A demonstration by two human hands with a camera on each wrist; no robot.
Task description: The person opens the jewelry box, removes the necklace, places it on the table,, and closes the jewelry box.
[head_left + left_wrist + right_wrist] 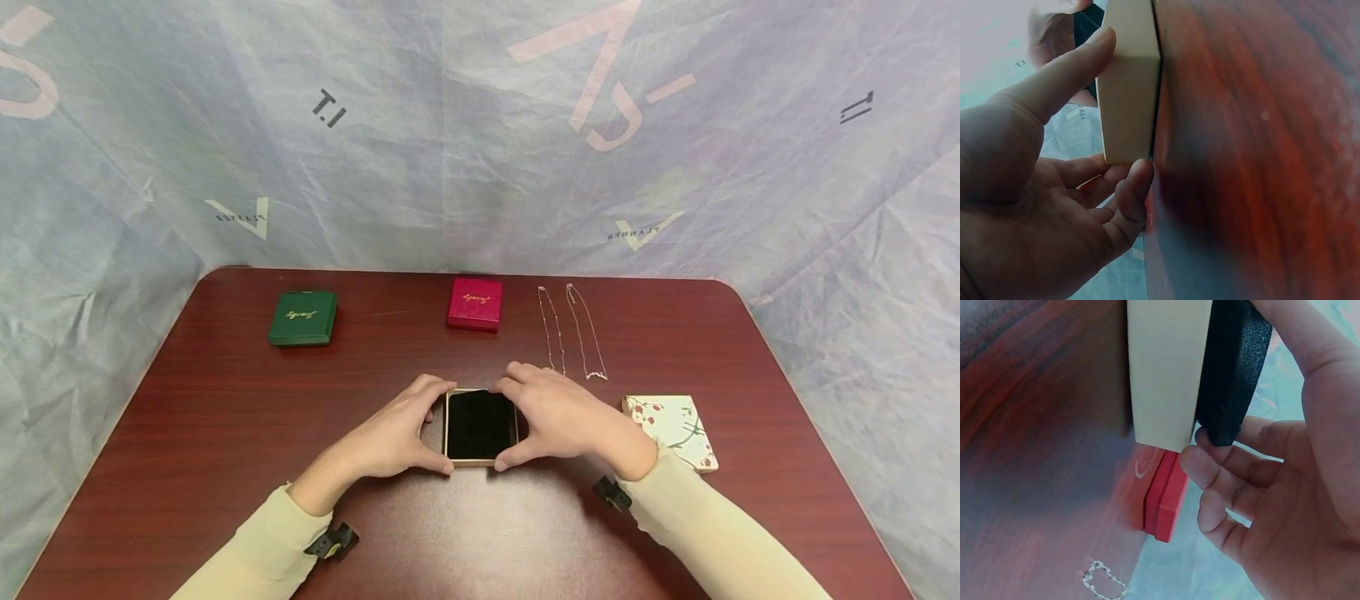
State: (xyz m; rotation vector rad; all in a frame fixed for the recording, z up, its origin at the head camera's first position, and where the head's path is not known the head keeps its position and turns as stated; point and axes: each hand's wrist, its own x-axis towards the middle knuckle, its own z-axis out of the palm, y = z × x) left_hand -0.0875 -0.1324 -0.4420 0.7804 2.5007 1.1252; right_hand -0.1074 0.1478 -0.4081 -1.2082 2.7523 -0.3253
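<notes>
A shallow cream box base [471, 463] lies on the table in front of me. A black foam pad [480, 425] covers its opening. My left hand [390, 432] grips the box's left side, thumb on the near edge and fingers at the far edge. On the other side, my right hand [561, 412] holds the pad between thumb and fingertips. In the right wrist view the thick pad [1235, 369] stands tilted out above the box wall [1166, 375]. How far its other side sits inside is hard to tell.
A floral box lid [667, 425] lies beside my right forearm. Two thin necklaces, one left [551, 325] and one right [587, 333], lie beyond my right hand. Toward the back stand a red jewelry box [475, 303] and a green jewelry box [303, 317].
</notes>
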